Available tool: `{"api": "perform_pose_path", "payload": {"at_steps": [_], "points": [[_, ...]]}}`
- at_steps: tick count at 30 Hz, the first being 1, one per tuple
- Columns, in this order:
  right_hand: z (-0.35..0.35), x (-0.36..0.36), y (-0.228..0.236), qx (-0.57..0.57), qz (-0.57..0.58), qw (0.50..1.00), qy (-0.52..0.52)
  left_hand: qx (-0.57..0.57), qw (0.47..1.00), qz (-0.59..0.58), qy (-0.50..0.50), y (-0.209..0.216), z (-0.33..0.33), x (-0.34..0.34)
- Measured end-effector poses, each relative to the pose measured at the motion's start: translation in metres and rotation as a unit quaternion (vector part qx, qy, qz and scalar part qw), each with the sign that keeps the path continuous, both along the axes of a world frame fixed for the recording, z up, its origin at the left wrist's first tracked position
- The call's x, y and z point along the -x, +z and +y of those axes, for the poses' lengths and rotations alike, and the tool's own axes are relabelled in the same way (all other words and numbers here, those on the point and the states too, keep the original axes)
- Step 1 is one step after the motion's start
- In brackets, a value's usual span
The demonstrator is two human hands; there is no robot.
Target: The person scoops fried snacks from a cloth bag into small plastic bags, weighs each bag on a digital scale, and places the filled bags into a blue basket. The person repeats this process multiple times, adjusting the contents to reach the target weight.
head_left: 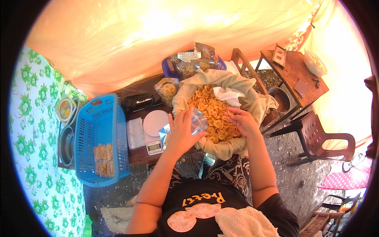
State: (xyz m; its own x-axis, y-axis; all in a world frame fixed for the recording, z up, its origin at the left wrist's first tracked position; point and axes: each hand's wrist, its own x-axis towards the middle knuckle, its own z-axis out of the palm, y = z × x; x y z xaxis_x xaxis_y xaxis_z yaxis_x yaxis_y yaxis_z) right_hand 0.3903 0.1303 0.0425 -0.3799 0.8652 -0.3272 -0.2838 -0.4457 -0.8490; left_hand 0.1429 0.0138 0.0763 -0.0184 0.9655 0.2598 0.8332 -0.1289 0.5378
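A wide container lined with beige cloth [227, 81] holds a heap of thin golden chips [211, 104], which look like banana chips. My left hand [182, 133] is closed on a clear, silvery plastic pouch [199, 121] at the heap's left edge. Whether chips are inside the pouch I cannot tell. Over the heap's right side, my right hand [244, 122] pinches a chip [230, 113] between thumb and fingers. A crumpled white sheet [229, 96] rests on the chips at the back. Left of the pouch sits a white digital scale [156, 123].
A filled pouch [167, 90] stands behind the scale, and flat clear bags [135, 133] lie beside it. At left is a blue basket [121, 146] holding packed snacks. Several filled pouches fill a dark-blue basket [167, 70] behind. A wooden table [294, 73] and brown chair [316, 136] stand right.
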Motion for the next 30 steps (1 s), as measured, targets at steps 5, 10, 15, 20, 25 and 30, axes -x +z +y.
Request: {"api": "perform_pose_path", "payload": {"at_steps": [5,10,15,20,25,30], "points": [[-0.002,0.003,0.004,-0.043,-0.122,0.991,0.01,0.014,1.0,0.0,0.004,0.001,0.0,0.0],[0.006,0.002,0.004,-0.04,-0.108,0.993,0.027,0.02,1.0,0.004,0.007,0.003,0.001,0.002],[0.017,0.004,0.005,-0.038,-0.045,0.998,0.026,-0.005,1.0,0.014,0.011,0.002,0.001,0.003],[0.015,0.003,0.009,0.009,-0.054,0.996,0.066,-0.007,1.0,0.013,0.013,0.003,-0.002,0.004],[0.012,0.003,0.005,-0.034,-0.092,0.994,0.044,0.015,1.0,0.013,0.019,0.005,-0.005,0.004],[0.014,0.002,-0.003,-0.032,-0.037,0.998,0.043,0.017,1.0,0.008,0.02,0.004,-0.006,0.003]]}}
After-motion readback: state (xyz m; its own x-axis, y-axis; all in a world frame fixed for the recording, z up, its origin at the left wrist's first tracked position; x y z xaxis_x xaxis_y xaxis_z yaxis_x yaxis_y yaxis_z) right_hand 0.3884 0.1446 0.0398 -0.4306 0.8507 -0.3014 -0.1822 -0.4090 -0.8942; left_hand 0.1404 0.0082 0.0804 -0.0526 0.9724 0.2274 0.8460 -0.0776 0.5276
